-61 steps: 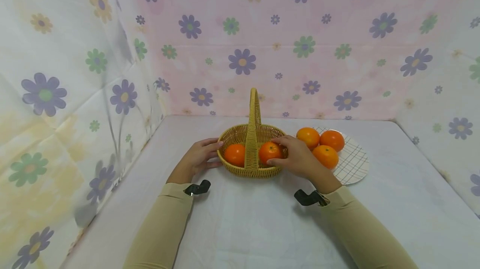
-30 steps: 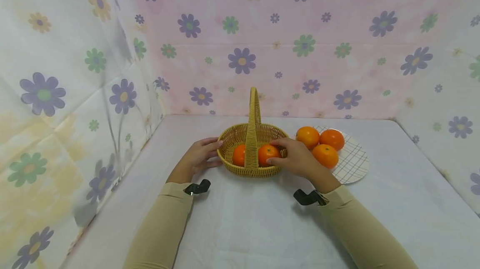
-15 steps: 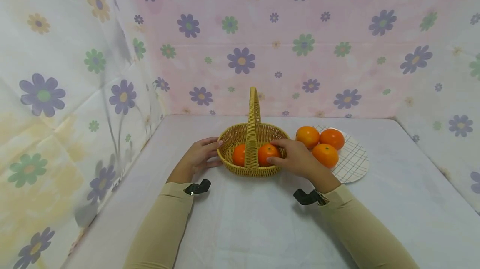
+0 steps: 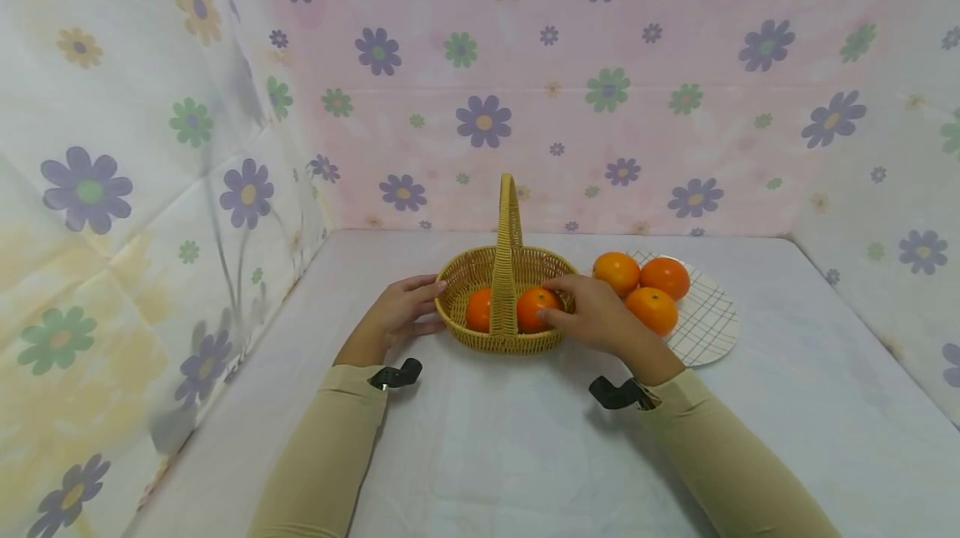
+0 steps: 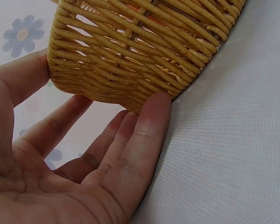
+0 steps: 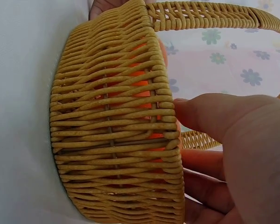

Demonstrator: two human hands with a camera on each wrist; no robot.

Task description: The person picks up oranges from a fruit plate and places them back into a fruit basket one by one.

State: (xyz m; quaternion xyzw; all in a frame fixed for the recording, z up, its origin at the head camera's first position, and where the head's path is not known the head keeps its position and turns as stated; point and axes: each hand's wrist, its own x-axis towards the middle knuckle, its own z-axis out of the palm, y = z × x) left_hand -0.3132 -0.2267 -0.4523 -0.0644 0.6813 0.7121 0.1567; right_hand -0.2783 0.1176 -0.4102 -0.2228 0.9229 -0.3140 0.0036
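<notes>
A yellow wicker basket with a tall arched handle stands upright on the table. One orange lies in its left half, partly behind the handle. Another orange sits right of the handle. My right hand reaches over the basket's right rim and holds this orange between thumb and fingers. In the right wrist view, the weave hides much of the fruit. At the basket's left end, my left hand rests spread fingertips against the outside. The left wrist view shows those fingers nearly straight on the wicker.
Right of the basket, a white plate with a dark grid pattern bears three oranges. White cloth covers the table. Flower-printed curtains rise at the back and both sides.
Over two seconds, the left orange has shifted right toward the handle, and the right one slightly left. The right thumb has just drawn back a little. The left hand stays put.
</notes>
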